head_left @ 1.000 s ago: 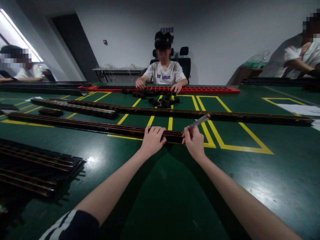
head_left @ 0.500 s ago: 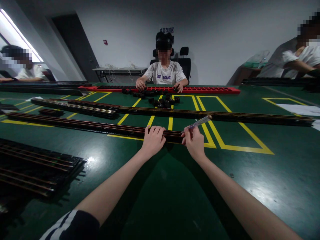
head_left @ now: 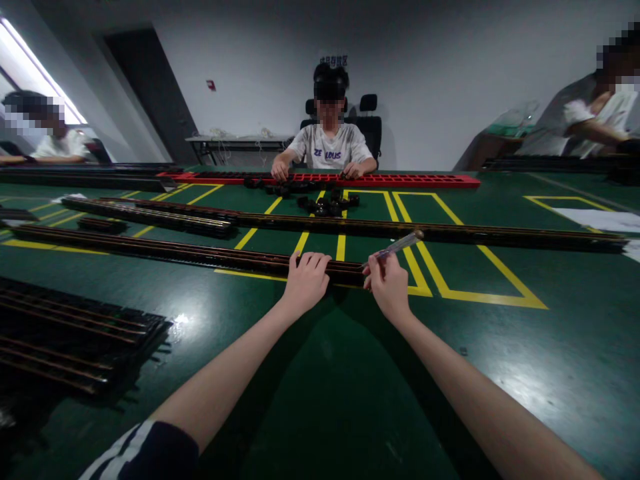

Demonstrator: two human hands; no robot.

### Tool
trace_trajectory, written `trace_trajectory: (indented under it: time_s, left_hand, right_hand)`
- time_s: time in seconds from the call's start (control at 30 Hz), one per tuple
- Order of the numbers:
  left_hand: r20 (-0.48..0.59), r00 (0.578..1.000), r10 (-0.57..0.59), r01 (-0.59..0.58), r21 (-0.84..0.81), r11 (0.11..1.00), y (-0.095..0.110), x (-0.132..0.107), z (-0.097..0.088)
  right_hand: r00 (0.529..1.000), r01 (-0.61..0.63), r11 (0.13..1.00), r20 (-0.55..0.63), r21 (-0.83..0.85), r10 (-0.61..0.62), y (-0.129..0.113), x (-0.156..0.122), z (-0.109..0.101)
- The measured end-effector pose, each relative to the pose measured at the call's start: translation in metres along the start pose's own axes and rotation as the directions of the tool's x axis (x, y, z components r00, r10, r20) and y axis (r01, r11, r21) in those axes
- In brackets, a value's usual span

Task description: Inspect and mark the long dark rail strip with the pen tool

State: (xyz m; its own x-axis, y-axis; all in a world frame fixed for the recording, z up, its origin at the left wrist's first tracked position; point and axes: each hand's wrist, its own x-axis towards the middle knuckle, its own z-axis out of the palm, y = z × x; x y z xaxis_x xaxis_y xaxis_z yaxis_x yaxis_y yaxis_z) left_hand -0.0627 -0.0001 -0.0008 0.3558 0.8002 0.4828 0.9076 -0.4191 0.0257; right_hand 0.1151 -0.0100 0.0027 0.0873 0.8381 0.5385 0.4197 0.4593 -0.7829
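A long black rail [head_left: 200,252] with copper-coloured lines along its length lies across the table in front of me. My left hand [head_left: 306,285] grips it near its right end, fingers curled over the top and thumb on the near side. In my right hand [head_left: 387,287] is a screwdriver [head_left: 399,244] with a clear handle. It is tilted, handle up to the right, and its lower end points down at the rail's right end. My fingers hide the exact place where the tip meets the rail.
Another long rail [head_left: 450,233] lies farther back, beside a bundle of rails [head_left: 185,217]. Rails are stacked at the near left [head_left: 65,327]. Black parts [head_left: 327,203] lie before a red slotted frame [head_left: 425,180], where a person [head_left: 330,143] works. Other people sit left and right.
My hands, the screwdriver and the rail show almost no movement. Across the table, the person's hands have shifted slightly over the red frame.
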Motion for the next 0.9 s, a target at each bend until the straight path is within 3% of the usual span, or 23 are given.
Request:
trace_trajectory:
  time_s: [0.57,0.9]
  left_hand:
    - [0.003,1.000,-0.008,0.008,-0.057,0.998,-0.0045,0.0001,0.0023]
    - [-0.032,0.993,-0.109,0.106,-0.089,0.990,-0.0049,0.0005,-0.0023]
  right_hand:
    - [0.994,-0.082,0.995,-0.065,0.055,0.086,-0.0024,-0.0011,-0.0014]
    - [0.983,-0.065,0.998,-0.173,-0.009,0.062,-0.0001,0.0002,-0.0027]
